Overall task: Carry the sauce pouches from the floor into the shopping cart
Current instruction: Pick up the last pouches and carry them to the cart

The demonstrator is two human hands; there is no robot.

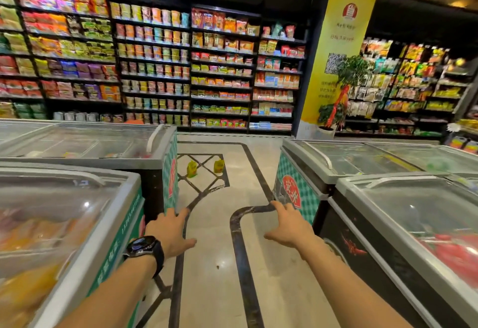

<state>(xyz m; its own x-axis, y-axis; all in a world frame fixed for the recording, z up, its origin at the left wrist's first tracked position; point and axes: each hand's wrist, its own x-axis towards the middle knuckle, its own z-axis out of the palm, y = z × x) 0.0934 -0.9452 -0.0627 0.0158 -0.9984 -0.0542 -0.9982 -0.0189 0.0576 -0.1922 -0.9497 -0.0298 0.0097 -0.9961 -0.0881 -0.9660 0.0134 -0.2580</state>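
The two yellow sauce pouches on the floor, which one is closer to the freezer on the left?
The left pouch, standing on the dark diamond floor pattern just past the green-checked freezer end. The right pouch stands farther out toward the open aisle.

Store interior brightly and evenly lit from overhead. Dark ceiling. Point glare on the near-left freezer lid [86, 204] and near-right freezer lid [411, 207]. Strong wide-angle curvature bends the shelving [155, 63] toward the edges. Lower-left corner smeared by blur; overall detail soft.
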